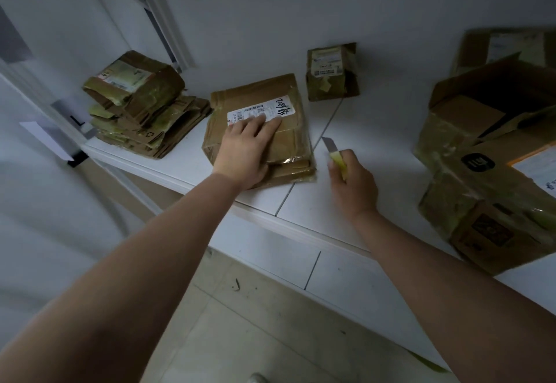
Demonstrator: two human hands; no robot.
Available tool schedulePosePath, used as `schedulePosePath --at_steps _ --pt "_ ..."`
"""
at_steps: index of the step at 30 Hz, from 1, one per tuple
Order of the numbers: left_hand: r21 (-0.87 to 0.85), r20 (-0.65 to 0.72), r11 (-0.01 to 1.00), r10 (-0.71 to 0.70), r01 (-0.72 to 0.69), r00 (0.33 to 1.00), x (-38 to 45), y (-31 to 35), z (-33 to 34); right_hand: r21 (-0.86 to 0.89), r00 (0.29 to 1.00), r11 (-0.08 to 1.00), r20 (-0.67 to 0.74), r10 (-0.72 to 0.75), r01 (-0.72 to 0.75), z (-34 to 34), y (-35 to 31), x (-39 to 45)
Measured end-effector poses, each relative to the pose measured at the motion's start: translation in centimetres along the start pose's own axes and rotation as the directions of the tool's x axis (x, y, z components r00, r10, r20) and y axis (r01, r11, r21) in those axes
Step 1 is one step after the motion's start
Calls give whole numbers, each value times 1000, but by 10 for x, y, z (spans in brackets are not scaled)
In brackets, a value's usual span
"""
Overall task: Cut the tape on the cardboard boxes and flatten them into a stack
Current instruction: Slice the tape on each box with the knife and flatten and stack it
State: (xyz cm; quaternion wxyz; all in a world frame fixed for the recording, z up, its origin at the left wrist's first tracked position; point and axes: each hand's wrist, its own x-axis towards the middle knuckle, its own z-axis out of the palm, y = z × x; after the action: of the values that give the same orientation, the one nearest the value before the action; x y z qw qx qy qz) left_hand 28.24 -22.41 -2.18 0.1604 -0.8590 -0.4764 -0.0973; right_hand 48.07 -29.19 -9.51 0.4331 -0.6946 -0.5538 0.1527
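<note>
- Left hand (245, 154) lies flat on a flattened cardboard box (258, 129), fingers straight and spread narrow, pressing down; fingertips reach the lower edge of the white shipping label (260, 111).
- The box lies on the white counter (346, 202), its near corner under the heel of the left hand, close to the counter's front edge. Black handwritten digits on the label sit just past the index fingertip.
- Right hand (353, 184) grips a yellow utility knife (335, 154), fingers curled round the handle, thumb along its side. The blade is out and points up and away from the knuckles, toward the box's right edge; blade and box are apart, just beside each other.
- Stack of flattened boxes (144, 111) is well off to the left of the left hand's fingers, at the counter's left end.
- Small taped box (331, 72) stands against the wall, beyond the knife tip.
- Large opened box (493, 154), flaps up, greenish tape on its sides, sits to the right of the right hand, well apart from its fingers. Another box behind it is partly cut off by the frame.
- A thin seam in the counter runs between the two hands.
- Tiled floor (255, 322) is below the forearms.
</note>
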Motion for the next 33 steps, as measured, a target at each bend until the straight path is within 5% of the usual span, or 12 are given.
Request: schedulePosePath --at_steps 8,23,28,33 --pt "-87 58 996 20 -15 998 -11 -4 -9 -129 988 988 139 -70 89 0 -3 0" --pt "-100 45 995 14 -10 999 -13 0 -6 -204 980 971 180 -87 123 3 -7 6" --pt "-82 64 997 11 -6 998 -11 1 -9 -407 953 887 282 -107 220 10 -14 10" --pt "-31 78 999 -23 25 997 -10 2 -7 -401 967 895 233 -106 195 11 -12 7"
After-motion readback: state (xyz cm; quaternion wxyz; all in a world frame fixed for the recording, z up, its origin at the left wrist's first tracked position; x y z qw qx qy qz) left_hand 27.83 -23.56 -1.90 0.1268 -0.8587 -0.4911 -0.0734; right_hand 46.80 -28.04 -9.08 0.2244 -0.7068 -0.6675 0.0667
